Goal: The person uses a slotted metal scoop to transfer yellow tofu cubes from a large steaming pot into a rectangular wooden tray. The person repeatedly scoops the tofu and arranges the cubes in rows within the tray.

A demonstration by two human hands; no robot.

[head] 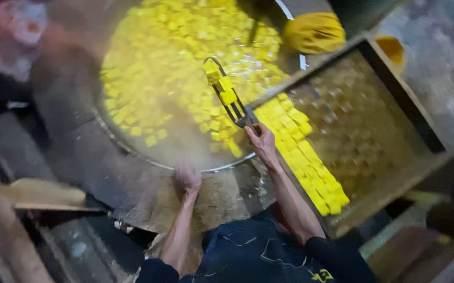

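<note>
Looking down from the head camera, the nearest thing is the person's own dark clothing (261,254) with light stitching, from which both bare forearms reach forward. The left hand (187,180) rests on the grey, rough surround (227,196) just outside the near rim of the big round pan (133,149); steam blurs it, so how far its fingers are curled cannot be told, and nothing shows in its grasp. The right hand (261,142) is closed around the handle end of a slotted metal scoop (226,94), which slants up and left over the pan with a few yellow cubes (227,96) riding on it.

Just right of that hand, a wooden tray (405,99) with a dark frame leans its near corner onto the pan's rim. A band of packed yellow cubes (305,154) lies along its left edge, running from the rim down toward the person (the rest of the tray's floor is bare, brown and mottled).

Beyond the hands, the pan is crowded with floating yellow cubes (185,47), thickest toward the far side, while steam veils the near left part. To the left lies a pale wooden plank (43,194) on dark, cluttered ground. Farther off, past the pan's far rim, sit a yellow bundle (314,32) and a small yellow-stained bowl (393,50).
</note>
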